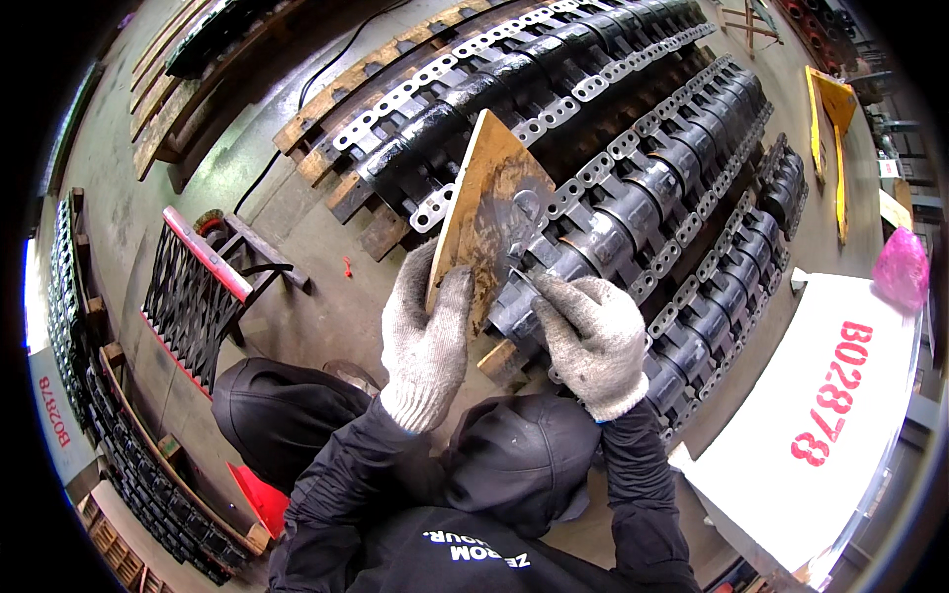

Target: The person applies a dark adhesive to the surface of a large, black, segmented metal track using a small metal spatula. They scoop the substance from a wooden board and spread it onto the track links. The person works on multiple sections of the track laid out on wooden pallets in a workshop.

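Observation:
My left hand (425,341), in a grey-white knit glove, grips the lower left edge of a flat wooden board (489,203) tilted up in front of me. Dark smears and a patch of grey paste cover the board's face. My right hand (596,346), gloved alike, is closed with thumb and fingers pinched around a small, thin, dark tool (522,277). Its tip is at the board's lower right edge; its exact kind is hard to make out. Just behind the board lie rows of black track chains (633,193) with holed steel link plates.
Wooden pallets (163,109) stand at the far left. A red-topped rack of black straps (193,282) is on the floor to my left. On the right is a white printed sheet (811,395) with a pink plastic bundle (902,269). Yellow metal stands (830,109) rise farther back.

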`<state>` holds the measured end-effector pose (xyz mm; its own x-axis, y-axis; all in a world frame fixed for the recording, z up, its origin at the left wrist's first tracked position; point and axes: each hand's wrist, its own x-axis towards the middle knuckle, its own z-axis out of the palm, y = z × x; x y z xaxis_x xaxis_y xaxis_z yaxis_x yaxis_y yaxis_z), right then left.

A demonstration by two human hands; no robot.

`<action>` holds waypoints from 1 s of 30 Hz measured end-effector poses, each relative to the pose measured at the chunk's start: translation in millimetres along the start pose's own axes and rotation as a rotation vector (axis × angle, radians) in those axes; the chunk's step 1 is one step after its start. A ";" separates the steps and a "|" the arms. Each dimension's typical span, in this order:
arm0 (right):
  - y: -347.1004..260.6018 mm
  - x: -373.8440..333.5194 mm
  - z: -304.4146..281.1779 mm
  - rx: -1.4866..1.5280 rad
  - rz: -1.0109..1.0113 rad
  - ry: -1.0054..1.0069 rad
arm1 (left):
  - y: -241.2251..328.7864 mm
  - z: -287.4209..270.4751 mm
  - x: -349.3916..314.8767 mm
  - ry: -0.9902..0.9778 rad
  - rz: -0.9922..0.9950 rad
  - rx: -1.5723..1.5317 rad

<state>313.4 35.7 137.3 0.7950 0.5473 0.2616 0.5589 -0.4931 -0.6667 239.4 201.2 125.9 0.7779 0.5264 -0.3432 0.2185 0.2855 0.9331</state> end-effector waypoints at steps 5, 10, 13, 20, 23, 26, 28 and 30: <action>6.9 -5.7 0.5 -0.033 -0.039 -0.008 | -4.7 3.1 0.2 -0.003 0.020 0.017; 5.2 -8.6 3.4 0.030 -0.024 -0.018 | -4.6 3.5 1.7 0.015 0.007 0.007; 1.5 -10.0 4.5 0.291 0.221 -0.040 | -5.6 1.8 1.6 0.015 0.039 0.047; 9.8 -24.5 -11.2 0.750 0.816 -0.071 | -2.8 2.3 -1.1 0.038 0.037 0.014; 32.3 -35.1 -26.5 0.818 0.836 0.032 | -2.4 -2.7 -1.7 0.045 -0.004 -0.083; 62.7 -52.7 -41.6 0.634 0.801 0.169 | -7.0 -1.8 -3.5 0.112 -0.068 -0.099; 85.4 -59.9 -54.8 0.536 0.787 0.179 | -12.8 -8.9 -2.1 0.112 -0.060 -0.186; 105.3 -61.1 -62.8 0.465 0.773 0.244 | -10.8 -6.5 -2.6 0.129 -0.058 -0.193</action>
<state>338.5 -92.1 95.0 0.9637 -0.0032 -0.2671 -0.2547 -0.3120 -0.9153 231.1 202.0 116.1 0.6826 0.5991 -0.4185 0.1343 0.4601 0.8777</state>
